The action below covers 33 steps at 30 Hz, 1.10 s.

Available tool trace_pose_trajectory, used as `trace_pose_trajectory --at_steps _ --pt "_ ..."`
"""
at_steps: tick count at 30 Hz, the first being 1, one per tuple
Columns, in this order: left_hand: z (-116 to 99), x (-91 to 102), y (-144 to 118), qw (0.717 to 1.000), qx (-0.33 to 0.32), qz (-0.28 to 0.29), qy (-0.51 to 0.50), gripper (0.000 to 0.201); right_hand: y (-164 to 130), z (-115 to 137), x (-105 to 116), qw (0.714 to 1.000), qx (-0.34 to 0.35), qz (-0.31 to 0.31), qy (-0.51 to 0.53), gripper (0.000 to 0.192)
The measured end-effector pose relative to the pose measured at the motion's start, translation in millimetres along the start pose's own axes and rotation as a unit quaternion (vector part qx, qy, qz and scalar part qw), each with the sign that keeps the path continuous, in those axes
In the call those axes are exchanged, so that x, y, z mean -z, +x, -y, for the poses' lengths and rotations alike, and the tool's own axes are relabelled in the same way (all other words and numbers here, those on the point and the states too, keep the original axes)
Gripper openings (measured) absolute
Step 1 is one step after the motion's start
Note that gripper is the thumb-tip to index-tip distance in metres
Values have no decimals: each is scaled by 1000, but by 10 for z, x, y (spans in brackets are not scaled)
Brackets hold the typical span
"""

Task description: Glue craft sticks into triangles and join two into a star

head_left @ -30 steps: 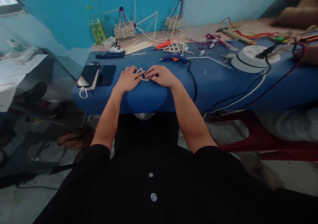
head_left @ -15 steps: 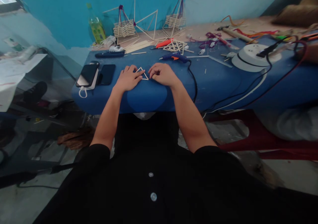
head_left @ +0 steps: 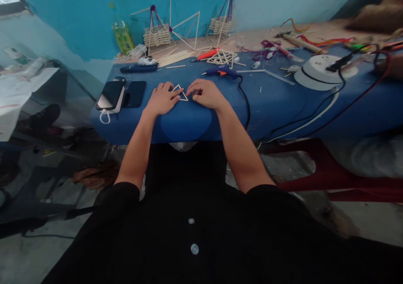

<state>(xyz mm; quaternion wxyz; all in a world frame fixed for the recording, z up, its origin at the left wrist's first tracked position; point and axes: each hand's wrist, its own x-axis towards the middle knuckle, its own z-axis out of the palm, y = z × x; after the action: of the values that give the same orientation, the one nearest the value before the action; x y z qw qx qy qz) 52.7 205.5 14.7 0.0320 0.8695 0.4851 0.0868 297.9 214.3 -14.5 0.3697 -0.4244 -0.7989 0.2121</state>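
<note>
The left hand is laid flat, its fingers extended and not clenched; the index finger is rested across a small triangular stick frame, whose left corner is hidden beneath it. The frame is thus pinned to the blue surface, seemingly so that it cannot slide. The right hand is curled loosely, with its fingertips brought close to the frame's right side; whether anything is pinched there cannot be told. By this pairing, one side appears to be steadied while the other is left free for fine handling.

Just beyond, a blue glue gun is laid on its side, its nozzle pointed left and its black cord draped off the near edge, probably so that it is kept within reach but clear of the fingers. To the left, a dark phone and a phone on a white block are set aside, out of the working spot. Farther off, loose sticks are laid together, and a tangled stick frame is placed to their right.
</note>
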Motion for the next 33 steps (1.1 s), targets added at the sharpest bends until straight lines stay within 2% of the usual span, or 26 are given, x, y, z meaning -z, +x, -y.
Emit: trace_pose_trajectory --at_steps 5,13,19,33 --pt "12 -1 7 1000 0 2 0 56 -2 0 1 1000 11 8 -7 41" --pt "25 -9 14 1000 -5 4 -2 57 8 -27 7 1000 16 22 -3 30" --pt "16 -15 7 1000 -1 -2 -3 56 3 -35 6 1000 13 25 2 29" --pt "6 -2 2 1000 0 2 1 56 -4 -8 7 1000 2 -1 -4 33"
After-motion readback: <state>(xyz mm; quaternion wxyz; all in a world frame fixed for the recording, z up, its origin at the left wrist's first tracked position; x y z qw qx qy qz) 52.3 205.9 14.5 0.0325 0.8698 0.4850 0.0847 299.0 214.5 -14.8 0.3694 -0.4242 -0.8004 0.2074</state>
